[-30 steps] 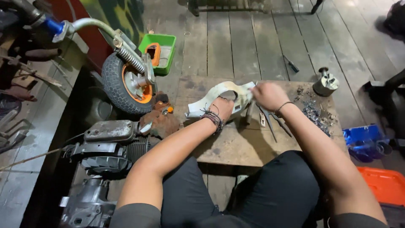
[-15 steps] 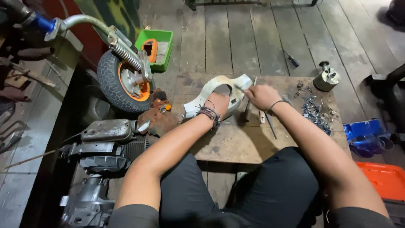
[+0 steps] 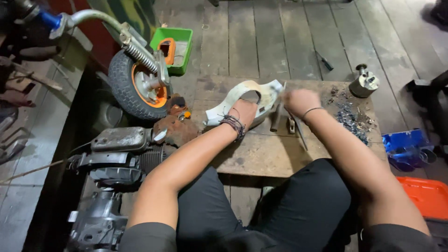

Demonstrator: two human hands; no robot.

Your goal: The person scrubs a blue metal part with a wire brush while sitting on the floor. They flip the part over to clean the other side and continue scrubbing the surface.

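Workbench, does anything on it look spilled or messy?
Yes. A heap of small dark metal bits lies scattered loose over the board's far right corner, beside the right hand and a small metal can.

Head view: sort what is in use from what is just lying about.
In use: left hand gripping the white curved cover piece; right hand at its end, blurred; low wooden table.

Lying about: small wheel with orange hub, green tray, engine block, metal shavings, small metal can.
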